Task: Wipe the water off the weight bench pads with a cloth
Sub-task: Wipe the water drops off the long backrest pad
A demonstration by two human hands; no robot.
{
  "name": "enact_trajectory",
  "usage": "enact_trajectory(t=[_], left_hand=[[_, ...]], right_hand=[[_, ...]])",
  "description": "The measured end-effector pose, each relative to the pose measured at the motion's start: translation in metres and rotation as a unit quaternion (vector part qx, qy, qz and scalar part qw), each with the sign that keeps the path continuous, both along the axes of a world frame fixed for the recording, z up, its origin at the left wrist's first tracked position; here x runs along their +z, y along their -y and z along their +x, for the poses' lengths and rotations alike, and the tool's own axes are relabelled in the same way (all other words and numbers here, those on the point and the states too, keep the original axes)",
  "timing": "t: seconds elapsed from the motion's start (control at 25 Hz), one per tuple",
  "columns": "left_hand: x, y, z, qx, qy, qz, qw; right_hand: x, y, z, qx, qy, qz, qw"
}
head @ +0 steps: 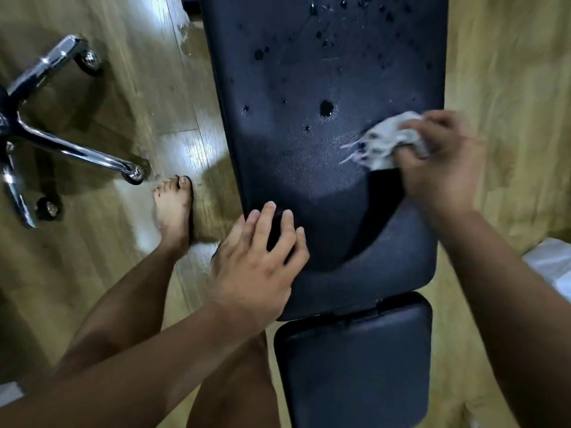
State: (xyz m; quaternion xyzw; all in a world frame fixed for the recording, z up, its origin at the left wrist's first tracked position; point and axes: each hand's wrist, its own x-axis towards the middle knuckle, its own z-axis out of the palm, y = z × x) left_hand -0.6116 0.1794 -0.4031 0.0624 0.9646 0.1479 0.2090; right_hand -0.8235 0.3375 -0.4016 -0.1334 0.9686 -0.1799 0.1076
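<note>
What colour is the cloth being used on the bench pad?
Pale grey-white, with frayed threads, bunched in the right hand; the cloth shows in the head view.

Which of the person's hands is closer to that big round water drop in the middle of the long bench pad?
Right. The right hand, gripping the cloth, is just right of and below the drop. The left hand rests flat on the pad's near left edge, farther away.
</note>
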Motion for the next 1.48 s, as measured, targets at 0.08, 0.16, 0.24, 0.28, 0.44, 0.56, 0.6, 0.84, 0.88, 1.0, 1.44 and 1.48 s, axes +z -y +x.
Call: enact_trajectory(t=[0.08, 0.16, 0.24, 0.28, 0.44, 0.56, 0.6, 0.84, 0.88, 1.0, 1.44, 1.48], left_hand=[[0.009, 0.0, -0.005, -0.023, -0.019, -0.002, 1.0], [0.006, 0.0, -0.004, -0.028, -0.018, -0.024, 0.999], [0.005, -0.003, -0.003, -0.004, -0.027, 0.007, 1.0], [0.002, -0.006, 0.0, 0.023, -0.046, 0.032, 0.998], [-0.001, 0.001, 0.003, 0.139, -0.053, 0.12, 0.982], [0.005, 0.004, 0.001, -0.019, -0.032, 0.038, 0.999], [0.009, 0.005, -0.004, -0.033, -0.018, 0.011, 0.999], [0.013, 0.004, -0.016, -0.005, -0.012, 0.001, 1.0], [0.013, 0.004, -0.016, -0.006, -0.014, 0.003, 1.0], [0.004, 0.006, -0.011, -0.005, -0.034, 0.012, 0.999], [0.009, 0.017, -0.019, -0.008, -0.07, 0.021, 0.997], [0.008, 0.016, -0.017, -0.003, -0.073, 0.02, 0.997]], right_hand=[[0.008, -0.039, -0.038, -0.139, -0.014, 0.026, 0.99], [0.007, -0.02, -0.025, -0.175, -0.01, 0.036, 0.984], [0.002, 0.043, 0.028, -0.1, -0.017, 0.003, 0.995], [0.002, 0.076, 0.053, -0.042, -0.018, -0.031, 0.998], [0.0, 0.155, 0.087, 0.134, 0.032, -0.092, 0.986], [-0.002, 0.1, 0.049, 0.128, 0.018, -0.067, 0.989], [-0.002, 0.067, 0.03, 0.072, 0.0, -0.037, 0.997], [0.003, -0.038, -0.047, -0.121, -0.017, 0.127, 0.984], [0.005, -0.022, -0.033, -0.111, -0.035, 0.113, 0.987], [0.002, 0.066, 0.028, -0.015, -0.073, 0.017, 0.997], [0.008, 0.014, -0.042, 0.001, -0.05, 0.146, 0.988], [0.012, 0.002, -0.055, -0.059, -0.032, 0.161, 0.985]])
